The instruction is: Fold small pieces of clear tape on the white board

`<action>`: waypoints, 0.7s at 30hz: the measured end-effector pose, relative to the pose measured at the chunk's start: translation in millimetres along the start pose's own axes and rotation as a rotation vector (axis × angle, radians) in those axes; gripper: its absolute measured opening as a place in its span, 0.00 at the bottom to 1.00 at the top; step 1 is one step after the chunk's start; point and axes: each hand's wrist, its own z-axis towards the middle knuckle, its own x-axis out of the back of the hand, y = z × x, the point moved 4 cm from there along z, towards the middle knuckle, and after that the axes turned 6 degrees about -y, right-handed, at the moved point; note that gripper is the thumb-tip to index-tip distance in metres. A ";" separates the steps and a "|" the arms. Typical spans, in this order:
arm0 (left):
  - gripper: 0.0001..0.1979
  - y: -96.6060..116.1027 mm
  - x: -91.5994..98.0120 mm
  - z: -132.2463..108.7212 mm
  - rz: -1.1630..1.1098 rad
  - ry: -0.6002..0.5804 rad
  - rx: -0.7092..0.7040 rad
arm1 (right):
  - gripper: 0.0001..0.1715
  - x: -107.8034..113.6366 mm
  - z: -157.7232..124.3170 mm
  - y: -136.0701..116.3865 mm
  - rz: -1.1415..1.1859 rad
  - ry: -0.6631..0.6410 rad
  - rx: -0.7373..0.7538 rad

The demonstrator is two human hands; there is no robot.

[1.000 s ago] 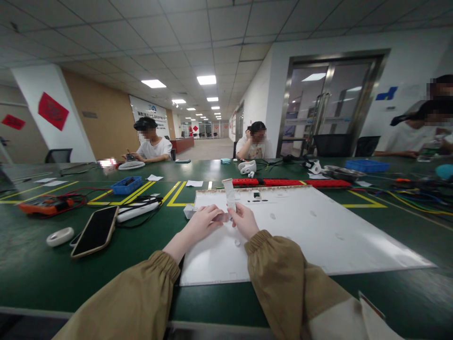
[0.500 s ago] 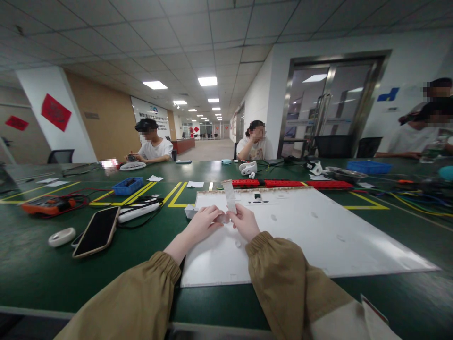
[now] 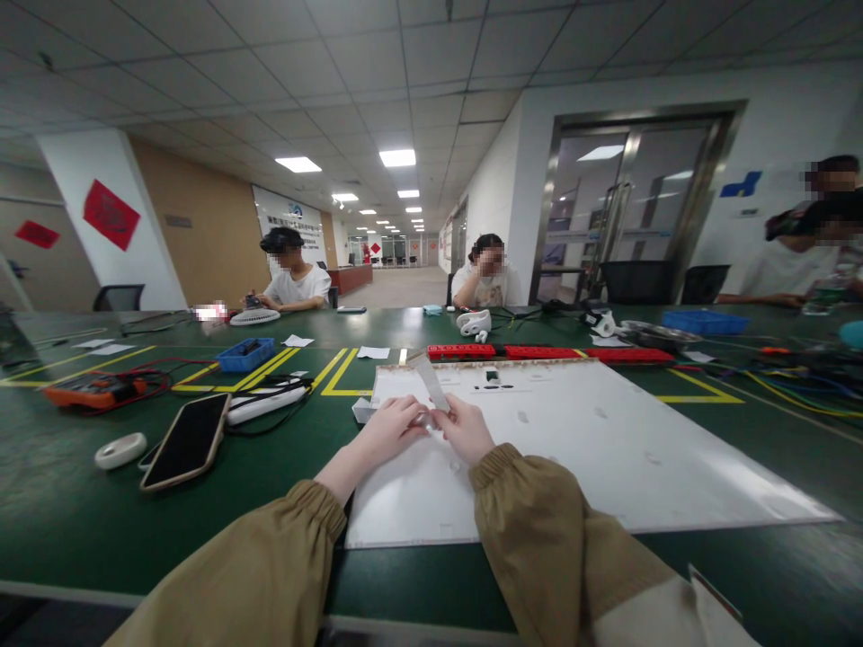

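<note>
Over the left part of a large white panel, both hands meet at the fingertips. My right hand is closed in a pinch on a flat, pale grey strip, which sticks up and leans to the left. My left hand is also closed, its fingertips touching or almost touching those of the right. Something small and shiny seems to lie between the fingers, too hidden to name. A small folded white piece lies just beyond the left hand, at the panel's edge. Small clear spots dot the panel.
On the green table, a phone, a white ring-like object, an orange multimeter and a blue tray lie left. Red strips run behind the panel. Loose wires lie right. Several people sit around.
The pale strip has tilted further to the left, and its top end has dropped a little. Both hands have stayed in nearly the same place.
</note>
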 end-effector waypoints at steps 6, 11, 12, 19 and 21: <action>0.08 1.8 0.1 -0.4 -0.002 0.016 -0.010 | 0.13 1.4 -2.0 -7.0 -0.074 -0.009 0.052; 0.09 3.0 1.2 -0.2 -0.011 0.028 -0.004 | 0.13 2.4 -3.6 -12.6 -0.120 -0.011 0.056; 0.09 2.5 1.9 -0.2 -0.016 0.036 0.005 | 0.13 2.5 -3.5 -12.8 -0.110 -0.010 0.057; 0.22 -3.3 8.3 -1.7 0.027 0.086 0.025 | 0.12 1.4 -1.8 -7.0 -0.039 -0.012 0.059; 0.24 -5.0 8.9 -2.1 0.054 0.081 0.018 | 0.13 0.7 -1.7 -6.3 -0.042 -0.023 0.041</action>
